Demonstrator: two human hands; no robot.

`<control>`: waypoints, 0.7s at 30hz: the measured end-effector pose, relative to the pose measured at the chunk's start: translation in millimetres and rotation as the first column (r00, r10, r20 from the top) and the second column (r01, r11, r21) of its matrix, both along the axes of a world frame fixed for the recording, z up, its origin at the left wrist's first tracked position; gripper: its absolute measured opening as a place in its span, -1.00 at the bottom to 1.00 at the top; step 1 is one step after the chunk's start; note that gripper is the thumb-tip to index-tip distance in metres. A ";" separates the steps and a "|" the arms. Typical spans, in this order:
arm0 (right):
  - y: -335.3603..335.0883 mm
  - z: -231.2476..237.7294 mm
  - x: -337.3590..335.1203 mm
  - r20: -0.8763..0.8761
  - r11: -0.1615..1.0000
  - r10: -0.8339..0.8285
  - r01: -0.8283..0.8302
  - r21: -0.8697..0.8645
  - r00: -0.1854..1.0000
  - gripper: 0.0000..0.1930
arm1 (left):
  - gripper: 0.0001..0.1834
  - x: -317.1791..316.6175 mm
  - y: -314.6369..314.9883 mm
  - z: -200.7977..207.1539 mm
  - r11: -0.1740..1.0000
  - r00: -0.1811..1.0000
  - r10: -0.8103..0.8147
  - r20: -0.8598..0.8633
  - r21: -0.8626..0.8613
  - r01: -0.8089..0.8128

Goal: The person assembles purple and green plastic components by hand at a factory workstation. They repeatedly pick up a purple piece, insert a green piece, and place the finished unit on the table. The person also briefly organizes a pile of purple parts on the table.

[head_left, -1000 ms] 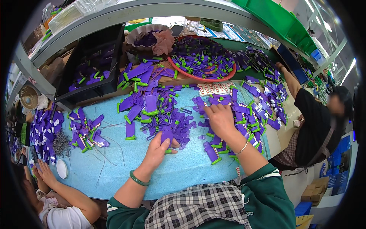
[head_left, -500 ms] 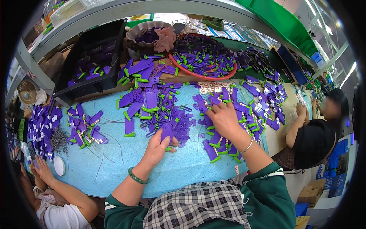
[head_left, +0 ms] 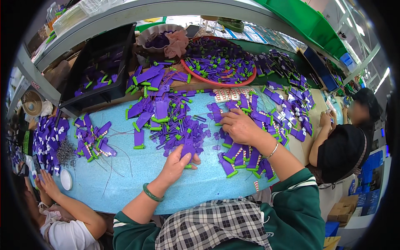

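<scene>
My left hand [head_left: 176, 165] grips a flat purple plastic piece with a green end [head_left: 188, 151], thumb on its upper face. It is held over the near edge of a heap of small purple parts [head_left: 196, 129] on the blue mat. To its right, my right hand [head_left: 241, 128] reaches over a pile of purple pieces with green ends [head_left: 243, 156], some carrying red-and-white striped strips. Its fingers are curled together by the pile's left side; whatever is between the fingertips is too small to make out. Between the piles lies the blue table mat [head_left: 200, 183].
Behind the heaps stand a red-rimmed round tray [head_left: 254, 77] full of purple pieces and a black bin [head_left: 93, 98]. A sheet of striped stickers [head_left: 233, 94] lies behind my right hand. Co-workers sit at left [head_left: 71, 229] and right [head_left: 339, 152]. A metal shelf beam [head_left: 137, 13] crosses above.
My right hand has shifted left, its fingers drawing together beside the pile. My left hand has moved slightly right, still holding the purple piece. The whole view has shifted a little.
</scene>
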State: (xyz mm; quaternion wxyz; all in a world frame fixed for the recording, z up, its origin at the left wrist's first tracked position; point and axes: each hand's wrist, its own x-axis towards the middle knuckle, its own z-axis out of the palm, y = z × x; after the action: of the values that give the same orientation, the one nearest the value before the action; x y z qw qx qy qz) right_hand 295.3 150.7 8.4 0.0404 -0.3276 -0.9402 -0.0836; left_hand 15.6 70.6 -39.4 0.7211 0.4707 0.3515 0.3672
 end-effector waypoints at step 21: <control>-5.5 -5.1 -41.4 -0.099 0.905 -0.282 0.230 -0.357 0.954 -0.71 | -0.76 8.1 -3.3 -5.7 0.998 0.999 0.034 0.042 -0.057 -0.031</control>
State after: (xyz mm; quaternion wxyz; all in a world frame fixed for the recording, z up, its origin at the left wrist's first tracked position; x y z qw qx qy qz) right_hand 253.8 145.1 3.4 0.0414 -0.4556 -0.8835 0.1005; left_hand 23.7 67.3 -45.1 0.7355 0.4364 0.3538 0.3787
